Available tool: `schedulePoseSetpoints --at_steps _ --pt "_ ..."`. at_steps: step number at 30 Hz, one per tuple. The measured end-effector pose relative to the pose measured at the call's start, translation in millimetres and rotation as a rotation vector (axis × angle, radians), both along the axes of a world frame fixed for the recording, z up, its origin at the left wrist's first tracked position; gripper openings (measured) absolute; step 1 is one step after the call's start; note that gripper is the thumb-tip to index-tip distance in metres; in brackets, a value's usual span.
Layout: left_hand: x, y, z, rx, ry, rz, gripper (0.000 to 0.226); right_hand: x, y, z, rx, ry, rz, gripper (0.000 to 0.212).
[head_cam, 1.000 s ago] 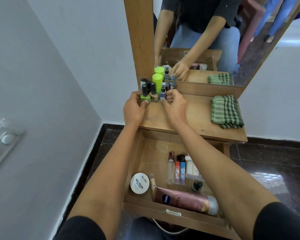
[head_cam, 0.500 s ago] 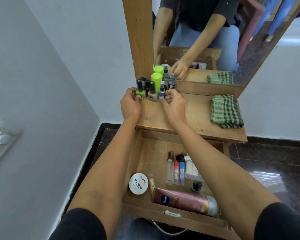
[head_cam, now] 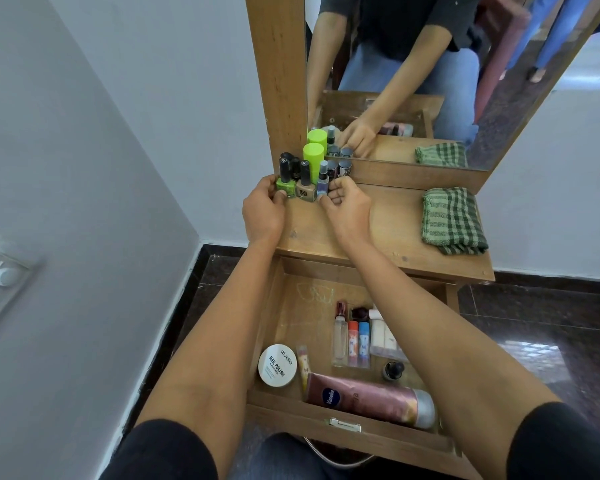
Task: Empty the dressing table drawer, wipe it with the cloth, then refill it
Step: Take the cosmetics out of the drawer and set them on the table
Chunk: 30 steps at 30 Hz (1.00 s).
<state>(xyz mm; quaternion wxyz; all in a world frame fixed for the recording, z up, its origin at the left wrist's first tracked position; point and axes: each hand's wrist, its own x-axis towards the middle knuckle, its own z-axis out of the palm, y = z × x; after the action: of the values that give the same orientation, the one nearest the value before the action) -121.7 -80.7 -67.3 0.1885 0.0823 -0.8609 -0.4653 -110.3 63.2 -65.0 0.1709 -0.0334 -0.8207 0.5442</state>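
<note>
Both hands are up on the counter (head_cam: 388,233), at its back left corner next to the mirror (head_cam: 430,74). They sit on either side of a little bunch of small bottles. The left hand (head_cam: 262,211) has its fingers curled onto the green nail polish bottle (head_cam: 284,183), so its grip is on that bottle. The right hand (head_cam: 347,204) is curled up, and its fingertips touch the small blue spray bottle (head_cam: 323,181). It looks like it is pinching that bottle, but the fingers hide the spot, so I cannot tell for sure. A tan nail polish bottle (head_cam: 305,187) stands between those two bottles. Behind them stands a bright green bottle (head_cam: 313,162) and a few more dark-capped ones.

The green checked cloth (head_cam: 452,220) lies folded on the right side of the counter, well apart from the hands.

The drawer (head_cam: 361,441) is pulled out below, under the arms. It still has things in it: a round white tub (head_cam: 278,365), a pink lotion tube (head_cam: 371,400) lying along the front, and some small bottles (head_cam: 357,337) lying side by side.
</note>
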Motion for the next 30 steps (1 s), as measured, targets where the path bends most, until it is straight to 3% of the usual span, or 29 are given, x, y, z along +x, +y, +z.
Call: schedulePoseSetpoints --at_steps 11,16,20,23,27,30 --pt "33.4 -8.4 1.0 0.099 -0.037 0.013 0.040 30.5 11.1 7.5 -0.170 0.036 -0.047 0.020" --pt "74.2 -17.5 1.5 0.189 -0.029 0.042 0.035 77.5 16.9 7.5 -0.230 -0.014 0.123 0.017" --pt "115.1 -22.8 -1.2 0.206 -0.004 0.043 0.031 121.2 21.8 -3.9 -0.042 -0.092 0.359 0.010" --pt "147.0 -22.8 -7.8 0.216 -0.024 0.057 0.027 147.9 19.7 -19.4 0.184 -0.267 0.535 0.014" --pt "183.5 -20.1 -17.9 0.257 -0.075 0.074 0.025 176.3 3.0 -37.4 0.463 -0.437 0.693 0.039" --pt "203.2 -20.6 -24.0 0.265 -0.105 0.072 0.023 183.6 -16.6 -41.1 0.620 -0.439 0.727 0.059"
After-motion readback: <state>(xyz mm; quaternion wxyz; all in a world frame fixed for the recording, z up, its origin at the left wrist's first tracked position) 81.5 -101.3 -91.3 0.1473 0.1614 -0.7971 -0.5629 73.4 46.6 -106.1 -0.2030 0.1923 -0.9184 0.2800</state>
